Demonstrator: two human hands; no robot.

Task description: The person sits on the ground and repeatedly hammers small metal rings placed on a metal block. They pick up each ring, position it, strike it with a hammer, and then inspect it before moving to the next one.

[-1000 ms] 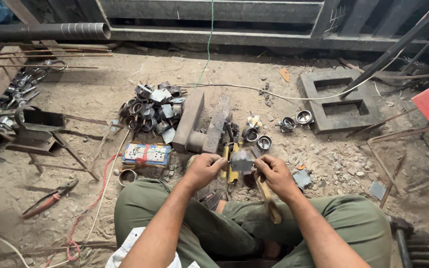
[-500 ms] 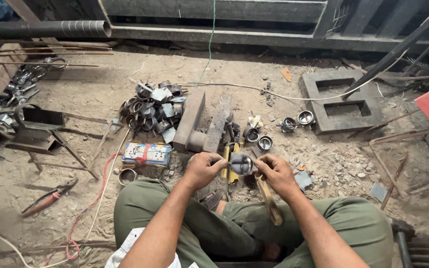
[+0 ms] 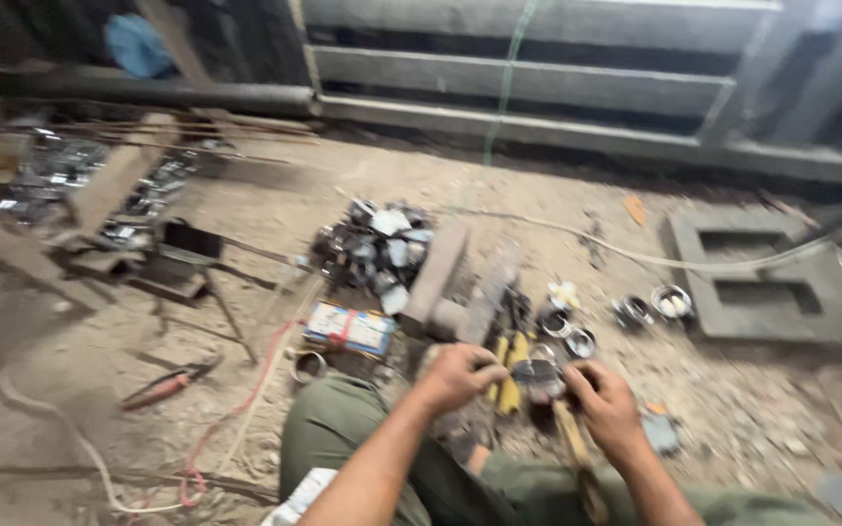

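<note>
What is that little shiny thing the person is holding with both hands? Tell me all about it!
The small metal part looks grey and shiny, roundish, like the cup-shaped pieces lying on the dirt nearby. The picture is blurred, so finer details cannot be made out. It sits between the left hand and the right hand, whose fingers pinch it from both sides, just above the ground in front of the person's knees.

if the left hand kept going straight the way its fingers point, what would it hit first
Probably the small metal part held between both hands: the left hand points right toward it and the right hand. The frame is blurred, so depth is uncertain.
</note>
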